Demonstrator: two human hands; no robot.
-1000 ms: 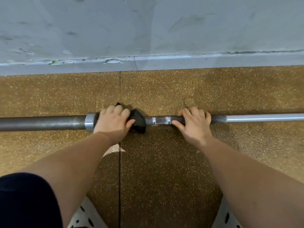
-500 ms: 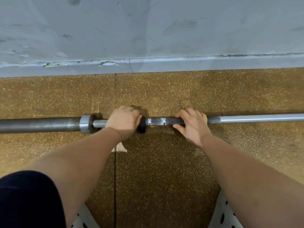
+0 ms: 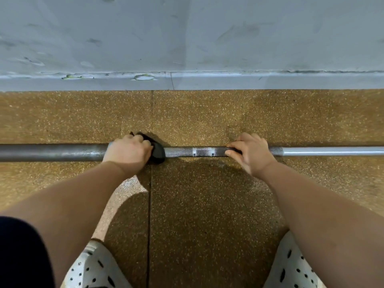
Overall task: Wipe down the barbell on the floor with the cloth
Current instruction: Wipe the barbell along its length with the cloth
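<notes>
The left hand is closed around a bunched black cloth on the long grey steel barbell, and the right hand grips the bare knurled shaft nearby. The bar lies left-to-right across the speckled tan rubber floor, so wiping likely runs sideways along it, the left hand leading.

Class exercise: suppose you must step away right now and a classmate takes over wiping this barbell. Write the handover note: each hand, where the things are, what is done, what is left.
Left hand: closed around the black cloth, which is wrapped on the barbell where the thick dark sleeve meets the thinner shaft.
Right hand: bare, fingers curled over the shaft, steadying it.
Barbell lies on the speckled floor, parallel to the grey wall.
Done: cannot tell from this view which stretches are already wiped.
Left: likely the knurled stretch between the hands, the smooth shaft to the right, and the sleeve.
</notes>
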